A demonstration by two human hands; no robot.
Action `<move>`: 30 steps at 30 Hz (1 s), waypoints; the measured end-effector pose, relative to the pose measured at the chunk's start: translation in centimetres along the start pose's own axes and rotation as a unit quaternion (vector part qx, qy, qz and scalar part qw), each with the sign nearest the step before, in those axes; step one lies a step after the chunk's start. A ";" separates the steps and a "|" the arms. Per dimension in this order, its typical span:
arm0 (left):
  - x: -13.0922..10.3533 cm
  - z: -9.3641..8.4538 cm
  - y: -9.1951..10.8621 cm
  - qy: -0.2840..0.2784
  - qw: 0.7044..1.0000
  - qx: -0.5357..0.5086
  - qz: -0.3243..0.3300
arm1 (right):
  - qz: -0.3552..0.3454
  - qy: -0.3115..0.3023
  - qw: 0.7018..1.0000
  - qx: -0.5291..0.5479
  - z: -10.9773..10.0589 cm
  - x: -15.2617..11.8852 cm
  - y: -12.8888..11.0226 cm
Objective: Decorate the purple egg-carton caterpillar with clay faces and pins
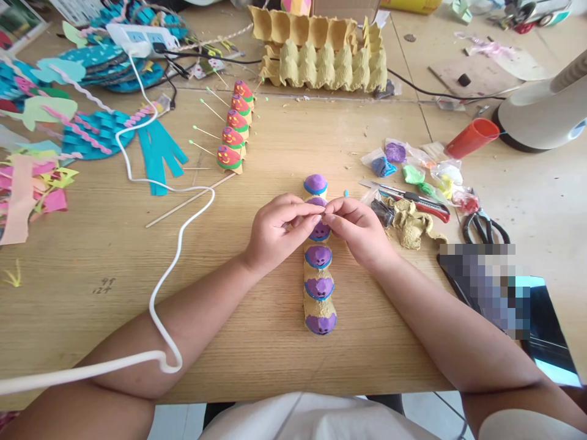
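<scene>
A strip of egg-carton cups point(317, 308) lies lengthwise in front of me, its bumps covered in purple clay with blue rims. Small black eyes and mouths show on the nearer bumps. Above the far half of the strip, my left hand point(284, 227) is closed in a pinch, thumb against forefinger. Fingertip to fingertip with it, my right hand point(358, 227) pinches too. Between them is a tiny dark speck that looks like black clay point(323, 212); the fingers hide most of it. My hands partly cover the bumps beneath.
A red-faced egg-carton strip point(237, 122) with cotton swabs beside it stands at back left. Bags of coloured clay point(415, 174), a utility knife point(413, 198), scissors point(485, 227) and a red cup point(472, 138) are to the right. A white cable point(183, 229) crosses my left arm. Egg cartons point(325, 61) sit behind.
</scene>
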State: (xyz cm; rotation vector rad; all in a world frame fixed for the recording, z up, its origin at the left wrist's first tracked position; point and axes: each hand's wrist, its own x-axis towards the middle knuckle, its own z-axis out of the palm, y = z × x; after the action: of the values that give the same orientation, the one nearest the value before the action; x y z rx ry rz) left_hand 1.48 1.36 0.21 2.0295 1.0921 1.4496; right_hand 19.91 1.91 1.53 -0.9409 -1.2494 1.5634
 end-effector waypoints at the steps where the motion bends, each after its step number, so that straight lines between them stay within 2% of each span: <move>1: 0.0 0.0 0.0 -0.001 1.000 0.000 0.000 | 0.001 0.002 1.000 -0.003 0.0 0.0 0.0; 12: 0.0 0.0 0.0 -0.010 1.000 -0.016 -0.007 | -0.011 0.015 1.000 -0.022 0.0 -0.1 -0.3; 21: 0.1 0.1 -0.1 -0.002 0.995 -0.067 -0.067 | -0.020 0.030 0.999 -0.027 -0.1 0.1 -0.2; 27: 0.2 0.2 -0.9 0.049 0.991 -0.051 -0.112 | -0.048 0.083 0.992 -0.086 -0.8 0.7 0.3; 30: 0.3 0.3 -1.5 0.049 0.990 -0.035 -0.126 | -0.061 0.098 0.985 -0.125 -1.0 0.9 0.6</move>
State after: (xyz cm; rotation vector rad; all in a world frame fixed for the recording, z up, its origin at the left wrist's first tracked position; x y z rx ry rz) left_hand 1.33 2.53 -0.79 1.7185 1.2679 1.4470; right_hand 20.49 3.05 0.75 -1.1263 -1.3538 1.2065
